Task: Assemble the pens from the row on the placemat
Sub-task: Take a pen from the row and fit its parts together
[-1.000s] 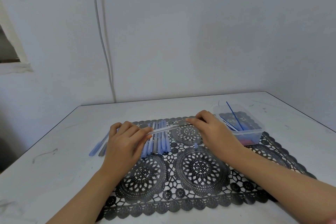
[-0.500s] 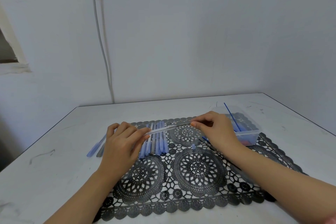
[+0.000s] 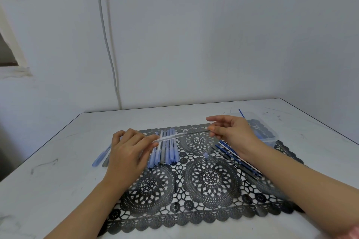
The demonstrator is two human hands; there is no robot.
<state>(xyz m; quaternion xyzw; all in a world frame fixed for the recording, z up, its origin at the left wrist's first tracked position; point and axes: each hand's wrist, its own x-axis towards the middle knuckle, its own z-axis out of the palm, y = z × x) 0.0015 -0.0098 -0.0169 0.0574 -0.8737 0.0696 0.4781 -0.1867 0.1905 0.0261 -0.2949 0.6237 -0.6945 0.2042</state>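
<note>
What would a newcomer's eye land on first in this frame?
Two hands above the black lace placemat: the left hand grips a clear pen barrel while the right hand pinches a thin dark refill leading into it. Under them lies a row of blue and grey pens; a clear plastic box sits at the mat's far right corner.

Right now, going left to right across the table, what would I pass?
Two loose pens, left hand, row of pens, small blue cap, right hand, clear plastic box. The hands hold a half-built pen between them.
</note>
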